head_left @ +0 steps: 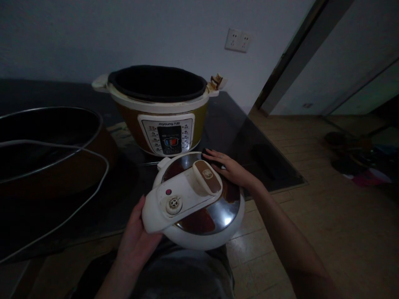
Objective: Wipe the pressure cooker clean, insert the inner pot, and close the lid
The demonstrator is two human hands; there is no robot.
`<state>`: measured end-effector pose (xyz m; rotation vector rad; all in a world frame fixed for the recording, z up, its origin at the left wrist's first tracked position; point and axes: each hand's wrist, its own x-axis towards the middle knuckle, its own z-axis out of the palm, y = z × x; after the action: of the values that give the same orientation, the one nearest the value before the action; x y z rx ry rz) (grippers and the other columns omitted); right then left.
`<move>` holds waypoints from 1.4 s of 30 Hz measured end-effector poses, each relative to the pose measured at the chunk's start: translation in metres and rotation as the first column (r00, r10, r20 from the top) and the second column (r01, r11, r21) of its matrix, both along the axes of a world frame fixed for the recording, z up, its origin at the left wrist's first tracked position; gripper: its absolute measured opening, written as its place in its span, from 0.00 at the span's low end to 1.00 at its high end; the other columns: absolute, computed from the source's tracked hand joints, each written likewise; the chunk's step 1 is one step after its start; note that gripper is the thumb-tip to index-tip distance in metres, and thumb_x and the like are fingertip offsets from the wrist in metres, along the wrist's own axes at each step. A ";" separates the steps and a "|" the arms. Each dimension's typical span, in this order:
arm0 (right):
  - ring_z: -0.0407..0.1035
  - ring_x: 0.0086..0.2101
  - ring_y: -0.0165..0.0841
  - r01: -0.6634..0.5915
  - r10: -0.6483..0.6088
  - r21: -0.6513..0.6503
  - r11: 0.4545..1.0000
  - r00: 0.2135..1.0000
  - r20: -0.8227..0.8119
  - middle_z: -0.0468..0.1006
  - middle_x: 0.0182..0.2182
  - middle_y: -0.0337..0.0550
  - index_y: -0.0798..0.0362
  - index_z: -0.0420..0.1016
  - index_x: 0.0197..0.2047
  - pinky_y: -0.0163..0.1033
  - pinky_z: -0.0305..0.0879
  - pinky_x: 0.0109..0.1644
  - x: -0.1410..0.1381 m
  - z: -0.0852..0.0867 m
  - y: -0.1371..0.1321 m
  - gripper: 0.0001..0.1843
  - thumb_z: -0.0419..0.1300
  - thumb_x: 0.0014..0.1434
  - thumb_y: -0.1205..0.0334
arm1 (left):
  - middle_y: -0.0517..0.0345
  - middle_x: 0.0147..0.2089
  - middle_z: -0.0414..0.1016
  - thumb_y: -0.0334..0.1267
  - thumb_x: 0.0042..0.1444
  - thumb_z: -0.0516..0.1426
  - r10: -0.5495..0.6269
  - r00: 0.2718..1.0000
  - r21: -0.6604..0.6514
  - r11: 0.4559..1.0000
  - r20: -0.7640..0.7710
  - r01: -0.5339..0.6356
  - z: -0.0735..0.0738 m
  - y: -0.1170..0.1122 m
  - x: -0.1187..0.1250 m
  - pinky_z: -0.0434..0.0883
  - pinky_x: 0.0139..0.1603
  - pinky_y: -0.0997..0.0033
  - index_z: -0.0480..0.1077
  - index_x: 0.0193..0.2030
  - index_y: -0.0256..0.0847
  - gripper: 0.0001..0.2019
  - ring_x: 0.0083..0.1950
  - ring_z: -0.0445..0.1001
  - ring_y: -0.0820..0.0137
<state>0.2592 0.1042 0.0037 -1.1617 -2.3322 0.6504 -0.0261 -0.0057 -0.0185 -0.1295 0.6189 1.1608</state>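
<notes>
My left grip (pixel 141 236) pinches the lid (pixel 202 241) at its 8 o'clock end; my right grip (pixel 230 168) lies along the far rim toward 2 o'clock, can't tell if it clasps underneath. Lid's right in front of me, long handle bar (pixel 187 193) running 8 to 2. Open cooker (pixel 129 120) on the worktop (pixel 229 133), 11 o'clock from lid; right grip's nearer to it.
</notes>
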 end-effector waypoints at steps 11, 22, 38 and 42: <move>0.43 0.69 0.36 0.038 -0.039 0.024 0.999 0.998 0.049 0.54 0.69 0.41 0.41 0.56 0.68 0.62 0.40 0.70 0.006 0.005 -0.041 0.27 0.50 0.68 0.61 | 0.47 0.38 0.83 0.35 0.66 0.45 0.068 0.980 -0.076 0.994 -0.185 -0.083 0.017 0.001 0.009 0.77 0.48 0.53 0.79 0.38 0.36 0.19 0.38 0.82 0.59; 0.42 0.69 0.44 0.277 -0.310 0.430 0.859 0.951 0.006 0.49 0.70 0.40 0.49 0.50 0.71 0.61 0.34 0.71 -0.027 -0.042 -0.190 0.30 0.47 0.67 0.63 | 0.44 0.37 0.83 0.44 0.65 0.49 0.062 0.991 -0.190 0.978 -0.116 -0.084 0.014 -0.001 0.004 0.72 0.54 0.46 0.76 0.42 0.34 0.19 0.38 0.82 0.55; 0.49 0.67 0.37 -0.372 0.131 0.464 0.804 0.872 0.472 0.54 0.69 0.38 0.57 0.57 0.68 0.43 0.50 0.70 -0.117 0.006 -0.159 0.26 0.44 0.67 0.67 | 0.47 0.34 0.82 0.44 0.64 0.48 0.008 0.998 -0.195 0.981 -0.057 -0.019 0.012 -0.002 -0.002 0.75 0.48 0.56 0.72 0.55 0.31 0.22 0.37 0.82 0.58; 0.49 0.67 0.39 -0.362 0.142 0.456 0.813 0.883 0.447 0.56 0.69 0.42 0.61 0.58 0.68 0.41 0.55 0.68 -0.135 0.011 -0.149 0.26 0.45 0.68 0.65 | 0.51 0.30 0.82 0.42 0.62 0.52 0.040 0.993 -0.233 0.970 -0.111 -0.066 0.008 -0.004 -0.004 0.77 0.41 0.64 0.71 0.56 0.31 0.21 0.28 0.80 0.63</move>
<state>0.1247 -0.0452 0.0149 -0.7667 -2.7815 -0.1933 -0.0306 -0.0095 -0.0102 -0.2907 0.8520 1.1477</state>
